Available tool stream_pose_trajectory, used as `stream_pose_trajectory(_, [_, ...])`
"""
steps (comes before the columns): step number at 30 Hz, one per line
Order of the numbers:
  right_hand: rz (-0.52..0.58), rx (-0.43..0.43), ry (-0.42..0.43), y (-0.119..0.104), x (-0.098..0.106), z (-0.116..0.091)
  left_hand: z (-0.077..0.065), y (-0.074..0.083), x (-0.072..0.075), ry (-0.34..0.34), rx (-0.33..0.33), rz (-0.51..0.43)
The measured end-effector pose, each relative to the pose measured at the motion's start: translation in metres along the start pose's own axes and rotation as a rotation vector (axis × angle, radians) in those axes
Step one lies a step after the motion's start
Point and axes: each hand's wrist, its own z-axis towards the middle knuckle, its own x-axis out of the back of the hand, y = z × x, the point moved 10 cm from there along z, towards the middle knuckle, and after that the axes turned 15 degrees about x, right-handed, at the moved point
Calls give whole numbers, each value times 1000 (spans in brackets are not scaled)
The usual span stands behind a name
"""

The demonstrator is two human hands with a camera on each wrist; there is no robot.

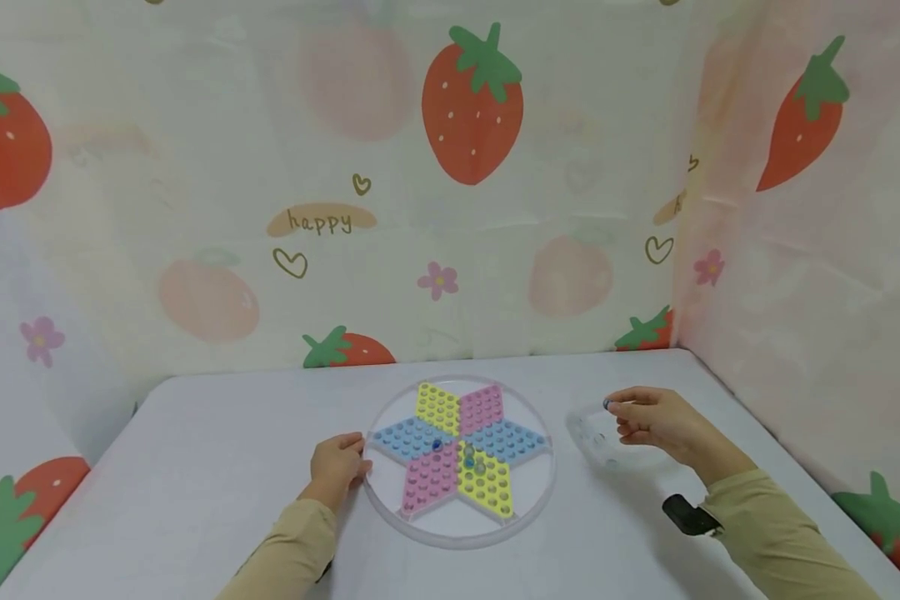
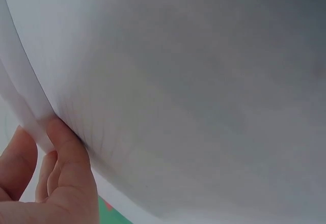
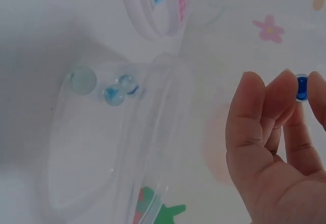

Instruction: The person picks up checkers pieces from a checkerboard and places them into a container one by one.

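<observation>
My left hand [image 1: 335, 465] grips the left rim of a round Chinese checkers board [image 1: 461, 543], which has a six-pointed star in yellow, pink and blue. In the left wrist view, curled fingers [image 2: 69, 150] meet a pale edge. To the board's right, my right hand [image 1: 663, 425] is raised and pinches a small blue marble [image 3: 302, 87] between thumb and fingertips. Below and beside that hand lies a clear plastic container [image 1: 581, 433]. Several marbles sit on the board near its centre, among them a dark blue marble [image 1: 437, 445] and a greenish marble [image 1: 480, 468].
Inside the clear container, a pale green marble [image 3: 82, 80] and a clear marble with blue [image 3: 114, 95] show in the right wrist view. A white cloth covers the table [image 1: 217, 467]. Behind stands a strawberry-print curtain [image 1: 472, 108], which also hangs along the right side.
</observation>
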Motion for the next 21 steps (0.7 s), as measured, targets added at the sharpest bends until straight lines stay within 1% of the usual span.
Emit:
stream_pose_trajectory(6, [-15, -20, 24, 8, 9, 3, 0, 2, 1, 3, 5, 9])
stream_pose_trajectory(11, [-11, -48, 64, 16, 17, 7, 1, 2, 2, 10, 2, 7])
stream_pose_trajectory(15, [-12, -82, 94, 24, 22, 9, 1, 0, 1, 3, 12, 14])
stream_pose_trajectory(21, [-4, -123, 99, 39, 24, 15, 0, 0, 0, 6, 16, 23])
